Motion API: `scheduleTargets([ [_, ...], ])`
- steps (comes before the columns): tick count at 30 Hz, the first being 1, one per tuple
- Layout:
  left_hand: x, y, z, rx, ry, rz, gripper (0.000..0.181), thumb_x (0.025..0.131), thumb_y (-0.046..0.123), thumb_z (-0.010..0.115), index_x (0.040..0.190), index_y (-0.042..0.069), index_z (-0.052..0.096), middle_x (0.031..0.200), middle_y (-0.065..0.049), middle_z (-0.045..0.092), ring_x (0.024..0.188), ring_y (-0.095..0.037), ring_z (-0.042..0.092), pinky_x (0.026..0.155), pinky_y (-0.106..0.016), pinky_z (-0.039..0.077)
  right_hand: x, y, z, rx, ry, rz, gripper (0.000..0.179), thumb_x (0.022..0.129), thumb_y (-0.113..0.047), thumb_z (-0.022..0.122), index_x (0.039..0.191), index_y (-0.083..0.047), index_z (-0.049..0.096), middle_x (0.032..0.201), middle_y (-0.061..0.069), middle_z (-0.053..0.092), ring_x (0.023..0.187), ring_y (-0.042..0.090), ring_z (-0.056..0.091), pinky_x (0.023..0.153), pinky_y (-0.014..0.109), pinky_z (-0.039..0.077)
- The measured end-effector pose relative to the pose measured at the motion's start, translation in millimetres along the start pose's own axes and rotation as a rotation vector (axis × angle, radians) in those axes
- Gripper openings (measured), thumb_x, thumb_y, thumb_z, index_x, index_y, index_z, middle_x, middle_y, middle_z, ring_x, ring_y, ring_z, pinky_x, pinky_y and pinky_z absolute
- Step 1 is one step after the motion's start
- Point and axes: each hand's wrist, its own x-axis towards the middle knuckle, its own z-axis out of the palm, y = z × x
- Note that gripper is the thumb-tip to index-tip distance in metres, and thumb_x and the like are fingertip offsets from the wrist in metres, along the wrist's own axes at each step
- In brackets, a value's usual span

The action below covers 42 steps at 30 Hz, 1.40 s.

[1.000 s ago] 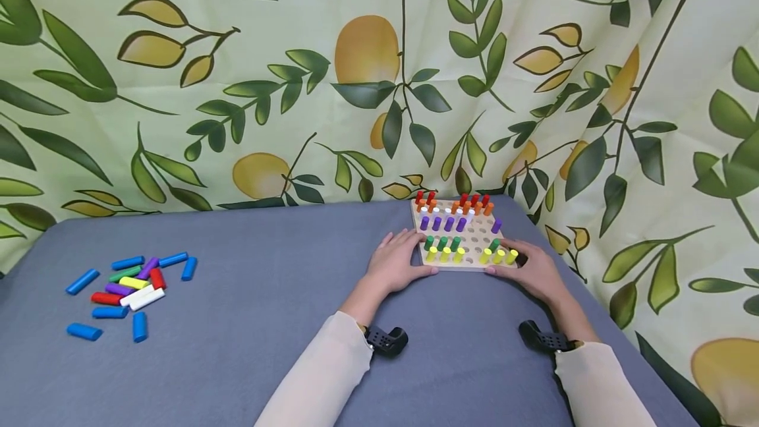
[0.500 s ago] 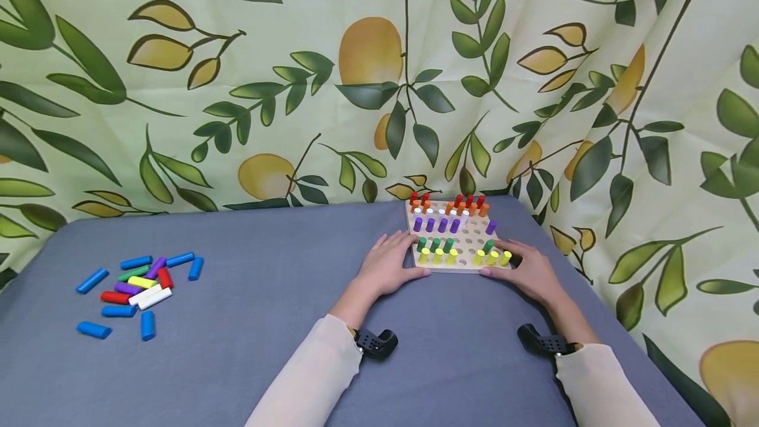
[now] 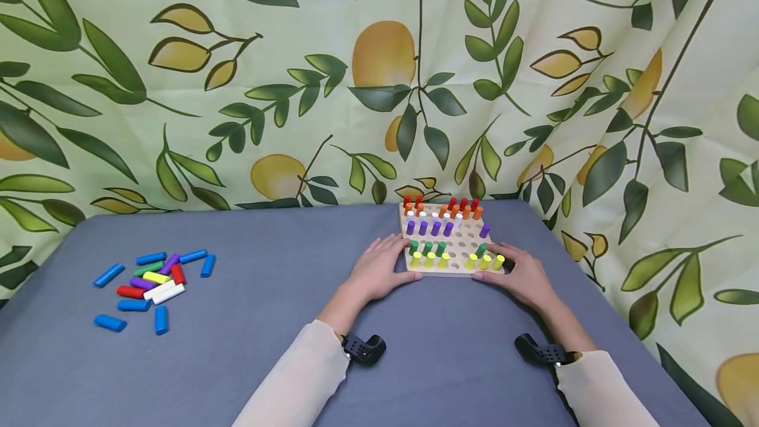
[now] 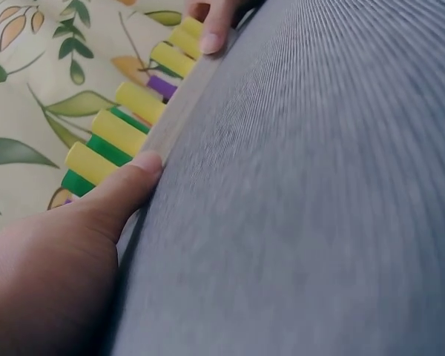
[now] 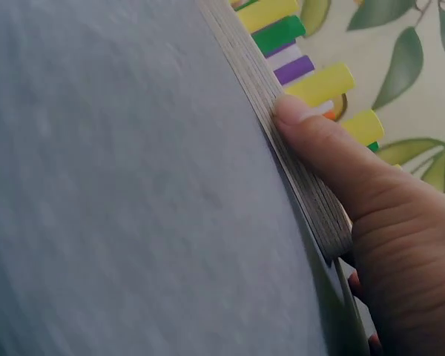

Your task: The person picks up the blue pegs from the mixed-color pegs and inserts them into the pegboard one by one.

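A wooden pegboard (image 3: 456,273) lies on the blue-grey cloth at the back right, holding upright pegs in rows of red, orange, white, purple, green and yellow, with bare holes among them. My left hand (image 3: 379,267) grips its left front corner, thumb along the front edge. At the opposite corner my right hand (image 3: 517,274) holds the board the same way. In the left wrist view the thumb (image 4: 137,178) presses the front edge below the yellow pegs (image 4: 119,132). The right wrist view has the other thumb (image 5: 311,126) against the wooden edge (image 5: 245,70).
Loose pegs lie to the left: several blue pegs (image 3: 134,306) around a small pile with red (image 3: 130,292), white (image 3: 168,293), purple (image 3: 170,263), green and yellow ones. A leaf-print curtain (image 3: 308,84) hangs behind the table (image 3: 255,348) and along its right side.
Both hands have slid the pegboard left across the cloth and slightly nearer. The head view has turned a little left, so the loose pegs and curtain appear further right.
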Motion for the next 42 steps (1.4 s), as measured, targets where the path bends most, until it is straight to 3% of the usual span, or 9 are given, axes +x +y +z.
scheduleTargets([
  [15, -19.5, -23.9, -19.9, 0.033, -0.024, -0.009, 0.079, 0.095, 0.059, 0.061, 0.156, 0.015, 0.037, 0.166, -0.008, 0.031, 0.157, -0.024, 0.025, 0.129, -0.043, 0.015, -0.1, -34, 23, 0.04, 0.028, -0.006, 0.081, 0.082, -0.053, 0.08, 0.145, -0.009, 0.055, 0.152, 0.031, 0.045, 0.142, 0.053, 0.037, 0.111, 0.074, 0.029],
  [42, -84.0, -90.2, -55.8, 0.005, 0.049, -0.121, 0.079, 0.095, 0.055, 0.063, 0.156, 0.012, 0.037, 0.165, -0.01, 0.033, 0.157, -0.026, 0.025, 0.129, -0.045, 0.015, 24.5, -109, 78, 0.047, 0.022, -0.125, 0.08, 0.074, -0.057, 0.084, 0.14, -0.015, 0.062, 0.146, 0.026, 0.055, 0.138, 0.05, 0.047, 0.112, 0.069, 0.033],
])
